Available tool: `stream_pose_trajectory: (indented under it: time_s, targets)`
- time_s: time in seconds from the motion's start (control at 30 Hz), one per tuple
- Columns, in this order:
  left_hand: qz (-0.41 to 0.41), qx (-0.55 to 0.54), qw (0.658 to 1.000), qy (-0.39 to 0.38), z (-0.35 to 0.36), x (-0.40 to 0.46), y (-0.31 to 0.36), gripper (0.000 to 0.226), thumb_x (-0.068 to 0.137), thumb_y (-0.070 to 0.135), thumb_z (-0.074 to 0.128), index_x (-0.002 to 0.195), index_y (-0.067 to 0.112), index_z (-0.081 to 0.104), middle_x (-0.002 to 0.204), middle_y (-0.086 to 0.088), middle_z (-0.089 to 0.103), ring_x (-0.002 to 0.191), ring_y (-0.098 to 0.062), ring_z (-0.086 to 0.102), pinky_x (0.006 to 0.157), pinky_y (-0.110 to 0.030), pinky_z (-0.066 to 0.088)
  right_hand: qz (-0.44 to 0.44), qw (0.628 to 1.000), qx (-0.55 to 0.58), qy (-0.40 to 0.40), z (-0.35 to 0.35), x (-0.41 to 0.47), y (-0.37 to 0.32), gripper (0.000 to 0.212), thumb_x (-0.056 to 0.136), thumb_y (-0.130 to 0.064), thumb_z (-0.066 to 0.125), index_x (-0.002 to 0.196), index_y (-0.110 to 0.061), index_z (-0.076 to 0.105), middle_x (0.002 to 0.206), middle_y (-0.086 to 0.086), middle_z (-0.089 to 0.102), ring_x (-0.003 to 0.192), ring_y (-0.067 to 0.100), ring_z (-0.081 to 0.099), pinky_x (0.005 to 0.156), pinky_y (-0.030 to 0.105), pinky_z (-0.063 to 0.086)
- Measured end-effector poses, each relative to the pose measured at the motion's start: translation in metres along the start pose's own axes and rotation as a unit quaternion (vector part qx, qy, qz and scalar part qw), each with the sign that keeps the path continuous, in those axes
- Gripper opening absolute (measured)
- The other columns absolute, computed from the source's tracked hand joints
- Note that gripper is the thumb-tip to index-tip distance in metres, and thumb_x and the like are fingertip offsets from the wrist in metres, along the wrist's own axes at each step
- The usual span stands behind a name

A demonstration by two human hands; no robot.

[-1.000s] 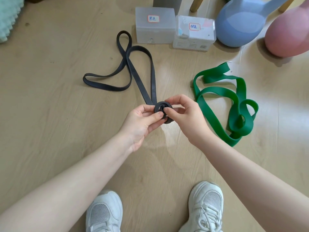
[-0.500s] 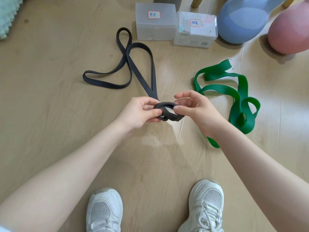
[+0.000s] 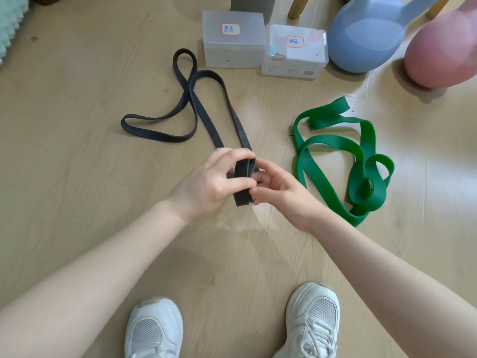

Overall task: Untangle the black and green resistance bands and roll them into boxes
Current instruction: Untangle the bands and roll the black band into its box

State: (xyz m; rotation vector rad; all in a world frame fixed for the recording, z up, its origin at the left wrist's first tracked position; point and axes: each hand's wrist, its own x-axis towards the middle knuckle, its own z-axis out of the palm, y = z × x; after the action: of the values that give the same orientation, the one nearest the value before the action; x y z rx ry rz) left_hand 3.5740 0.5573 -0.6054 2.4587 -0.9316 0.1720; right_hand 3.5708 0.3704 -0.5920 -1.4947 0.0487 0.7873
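Note:
The black resistance band (image 3: 192, 98) lies in loose loops on the wooden floor, its near end wound into a small roll between my hands. My left hand (image 3: 209, 182) grips that roll, fingers over the top and thumb across the front. My right hand (image 3: 277, 188) pinches the roll's right side with fingertips and thumb. The green resistance band (image 3: 361, 161) lies apart on the floor to the right in a loose tangle. Two translucent boxes stand at the back, the left box (image 3: 233, 40) and the right box (image 3: 294, 54), each with a red-bordered label.
A blue kettlebell (image 3: 369, 34) and a pink kettlebell (image 3: 444, 52) sit at the back right. Wooden furniture legs (image 3: 296, 6) rise behind the boxes. A pale green textured mat (image 3: 9, 24) is at the far left. My two white shoes (image 3: 154, 329) are at the bottom.
The roll has turned from flat and ring-shaped to edge-on between my hands. Both hands have closed in around it, and the straight run of black band has shortened slightly.

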Motion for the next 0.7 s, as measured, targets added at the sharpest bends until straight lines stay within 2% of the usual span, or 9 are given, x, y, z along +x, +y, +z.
stream_pose_trajectory:
  time_s: [0.07, 0.13, 0.23, 0.3, 0.37, 0.43, 0.5, 0.53, 0.7]
  targets:
    - [-0.025, -0.042, 0.999, -0.014, 0.005, -0.004, 0.005, 0.033, 0.096, 0.036, 0.043, 0.125, 0.023, 0.050, 0.128, 0.008, 0.036, 0.110, -0.006, 0.046, 0.098, -0.036, 0.046, 0.016, 0.999, 0.040, -0.009, -0.002, -0.002, 0.004, 0.054, 0.081, -0.007, 0.059, 0.132, -0.018, 0.045, 0.091, -0.002, 0.062, 0.083, 0.012, 0.061, 0.077, 0.031, 0.050]
    - [-0.005, -0.074, 0.997, -0.036, 0.010, -0.008, 0.010, 0.039, 0.096, 0.024, 0.039, 0.135, 0.023, 0.034, 0.136, -0.003, 0.030, 0.110, -0.018, 0.051, 0.091, -0.034, 0.052, 0.027, 0.999, 0.033, 0.020, -0.001, -0.004, 0.007, 0.046, 0.082, -0.009, 0.063, 0.124, -0.012, 0.047, 0.095, 0.010, 0.063, 0.083, 0.022, 0.062, 0.076, 0.040, 0.053]
    - [-0.084, -0.215, 0.972, -0.051, 0.019, -0.013, 0.012, 0.074, 0.087, -0.003, 0.049, 0.145, 0.028, 0.016, 0.148, -0.002, 0.018, 0.117, -0.003, 0.047, 0.096, -0.018, 0.046, -0.025, 0.985, -0.154, 0.076, -0.003, -0.008, 0.018, 0.031, 0.081, -0.004, 0.065, 0.100, -0.023, 0.050, 0.088, 0.003, 0.064, 0.073, 0.028, 0.058, 0.075, 0.045, 0.052]
    - [-0.207, -0.253, 0.943, -0.058, 0.026, -0.016, 0.012, 0.077, 0.087, -0.005, 0.050, 0.145, 0.033, 0.015, 0.150, 0.003, 0.022, 0.120, 0.010, 0.038, 0.098, -0.004, 0.032, -0.073, 0.953, -0.286, 0.063, -0.011, -0.016, 0.028, 0.036, 0.077, -0.005, 0.066, 0.090, -0.032, 0.046, 0.084, -0.008, 0.057, 0.073, 0.022, 0.055, 0.073, 0.040, 0.051]
    - [-0.338, -0.251, 0.896, -0.140, 0.034, -0.025, 0.004, 0.065, 0.092, 0.005, 0.049, 0.146, 0.027, 0.021, 0.150, 0.003, 0.029, 0.128, -0.001, 0.036, 0.103, -0.011, 0.028, -0.069, 0.941, -0.330, -0.003, -0.013, -0.033, 0.042, 0.035, 0.075, -0.005, 0.065, 0.092, -0.029, 0.047, 0.086, -0.007, 0.057, 0.074, 0.011, 0.054, 0.073, 0.035, 0.051]
    - [-0.427, -0.230, 0.848, -0.214, 0.051, -0.039, -0.011, 0.055, 0.094, 0.012, 0.047, 0.145, 0.019, 0.027, 0.146, -0.001, 0.037, 0.126, -0.015, 0.043, 0.098, -0.021, 0.034, 0.010, 0.920, -0.361, -0.152, -0.009, -0.049, 0.058, 0.044, 0.077, -0.002, 0.061, 0.113, -0.023, 0.050, 0.107, -0.005, 0.058, 0.092, 0.008, 0.056, 0.084, 0.028, 0.049]
    - [-0.456, -0.215, 0.819, -0.274, 0.063, -0.045, -0.016, 0.050, 0.096, 0.015, 0.045, 0.144, 0.014, 0.029, 0.142, -0.006, 0.043, 0.122, -0.020, 0.048, 0.097, -0.025, 0.037, 0.119, 0.871, -0.386, -0.280, -0.008, -0.052, 0.077, 0.063, 0.078, 0.004, 0.053, 0.134, -0.022, 0.040, 0.130, -0.004, 0.049, 0.113, 0.011, 0.051, 0.090, 0.022, 0.045]
    - [-0.459, -0.209, 0.813, -0.289, 0.070, -0.045, -0.017, 0.049, 0.097, 0.015, 0.043, 0.144, 0.013, 0.029, 0.141, -0.008, 0.045, 0.122, -0.022, 0.048, 0.097, -0.026, 0.037, 0.150, 0.865, -0.391, -0.278, -0.009, -0.046, 0.082, 0.065, 0.079, 0.006, 0.049, 0.137, -0.021, 0.039, 0.135, -0.003, 0.046, 0.116, 0.012, 0.051, 0.088, 0.020, 0.043]
    - [-0.526, -0.217, 0.796, -0.207, 0.091, -0.017, -0.034, 0.046, 0.099, 0.015, 0.036, 0.144, 0.008, 0.027, 0.136, -0.014, 0.049, 0.121, -0.028, 0.050, 0.100, -0.031, 0.038, 0.149, 0.903, -0.394, 0.087, -0.025, 0.027, 0.084, 0.034, 0.094, -0.012, 0.047, 0.127, -0.012, 0.051, 0.127, 0.008, 0.056, 0.109, 0.021, 0.055, 0.082, 0.021, 0.038]
